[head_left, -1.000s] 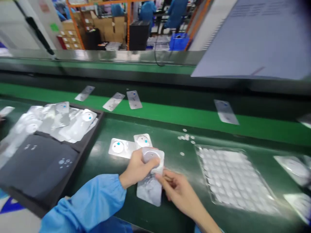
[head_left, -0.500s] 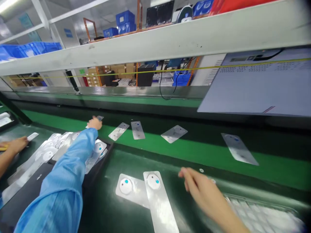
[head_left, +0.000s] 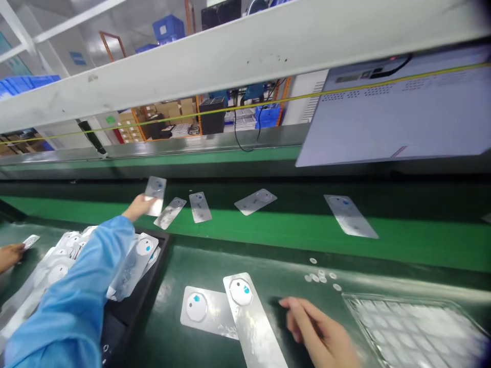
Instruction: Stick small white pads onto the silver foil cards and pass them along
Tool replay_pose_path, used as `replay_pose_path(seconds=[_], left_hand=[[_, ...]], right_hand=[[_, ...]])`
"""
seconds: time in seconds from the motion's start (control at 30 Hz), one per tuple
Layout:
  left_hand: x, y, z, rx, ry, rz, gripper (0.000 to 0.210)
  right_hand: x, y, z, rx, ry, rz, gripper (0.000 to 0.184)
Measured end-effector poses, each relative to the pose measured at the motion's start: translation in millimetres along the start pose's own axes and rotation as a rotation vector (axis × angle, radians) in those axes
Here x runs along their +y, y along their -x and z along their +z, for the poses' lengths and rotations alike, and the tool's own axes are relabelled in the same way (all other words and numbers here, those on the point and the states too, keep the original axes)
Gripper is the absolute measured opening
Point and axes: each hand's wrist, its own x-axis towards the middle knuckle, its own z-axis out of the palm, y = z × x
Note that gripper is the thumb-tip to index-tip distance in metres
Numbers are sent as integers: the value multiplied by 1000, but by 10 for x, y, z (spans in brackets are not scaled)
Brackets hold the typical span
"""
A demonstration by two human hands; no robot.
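My left hand (head_left: pixel 138 207), in a blue sleeve, reaches over the far green strip and grips a thin silver plate (head_left: pixel 156 190) by its near edge. That plate has a round area with a blue mark and is tilted up. At the right, my right hand (head_left: pixel 316 327) hovers low over the dark green bench with thumb and forefinger together and the other fingers curled; anything between the tips is too small to make out. To its left, a silver plate (head_left: pixel 255 319) with a white disc and blue dot overlaps another such plate (head_left: pixel 210 312).
Several silver plates, one being a plate (head_left: pixel 349 217) at right, lie along the green strip. Small clear discs (head_left: pixel 321 276) are scattered near a clear tray (head_left: pixel 414 327). A black tray (head_left: pixel 153 271) of stacked plates sits beneath my left arm. Another person's hand (head_left: pixel 11 254) holds a small plate.
My left hand has lifted the plate from the green strip, turning it up into view. My right hand has drawn back nearer, uncovering the small discs. The view has shifted right.
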Motion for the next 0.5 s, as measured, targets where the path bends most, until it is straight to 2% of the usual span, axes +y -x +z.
replay_pose_path(seconds=[0.07,0.13,0.17,0.2,0.23,0.3,0.4,0.47,0.5], left_hand=[[-67,385,271,-168,44,22,26],[-151,927,584,-481,187,110,38],[-187,1211,711,-618,226,101,42],[-215,1475,807,-699,241,70,42],[-234,1702,875,-731,258,46,43],[-256,2024,957,-696,305,0,43],[-326,2278,1056,-638,477,-94,38],[-407,2424,1146,-570,576,-182,31],[-446,2507,1199,-505,594,-207,28]], right_hand=[[-248,-20,161,-92,-121,20,53],[-487,-13,313,-175,-236,18,54],[-583,6,363,-202,-276,14,52],[-657,40,391,-234,-298,8,50],[-707,92,395,-266,-299,6,50],[-747,237,340,-341,-242,7,52],[-706,477,185,-438,-92,-18,52],[-641,607,96,-416,9,-67,49],[-602,663,64,-352,49,-108,43]])
